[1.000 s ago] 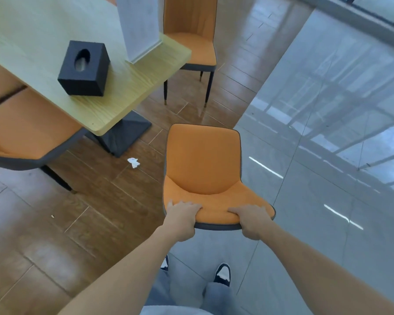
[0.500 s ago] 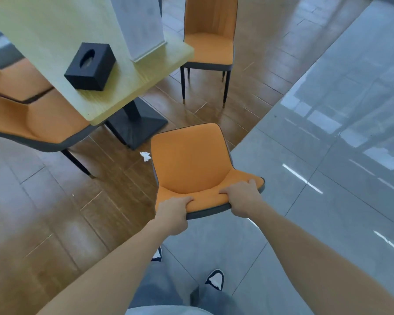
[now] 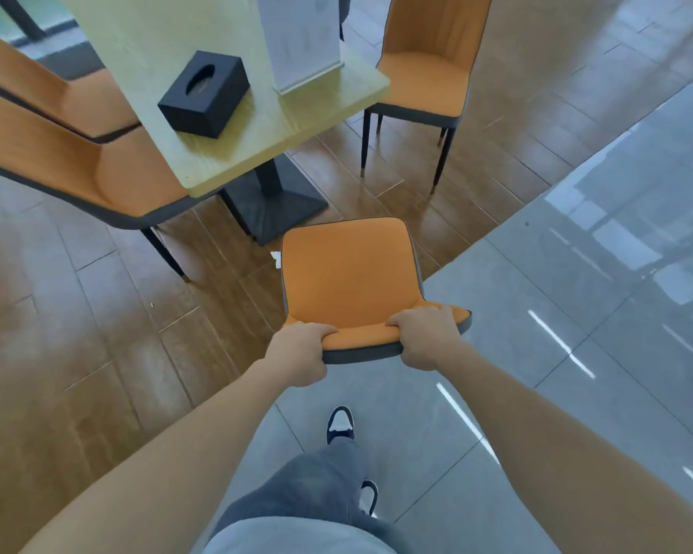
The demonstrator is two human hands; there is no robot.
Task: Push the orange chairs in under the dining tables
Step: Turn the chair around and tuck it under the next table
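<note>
An orange chair (image 3: 351, 273) with a grey rim stands in front of me, its seat pointing toward the dining table (image 3: 225, 113). My left hand (image 3: 301, 349) grips the left end of its backrest top and my right hand (image 3: 425, 337) grips the right end. The chair's front edge is close to the table's dark pedestal base (image 3: 273, 205). A second orange chair (image 3: 425, 70) stands at the table's far right corner. Two more orange chairs (image 3: 77, 153) sit partly under the table's left side.
A black tissue box (image 3: 205, 94) and a white upright stand (image 3: 301, 38) rest on the table. A crumpled white scrap (image 3: 275, 258) lies on the wood floor by the pedestal. Glossy grey tile (image 3: 577, 313) stretches to the right.
The chair, held by both hands, has moved forward toward the table's pedestal. My view has swung left, bringing more of the table and the left chairs into sight.
</note>
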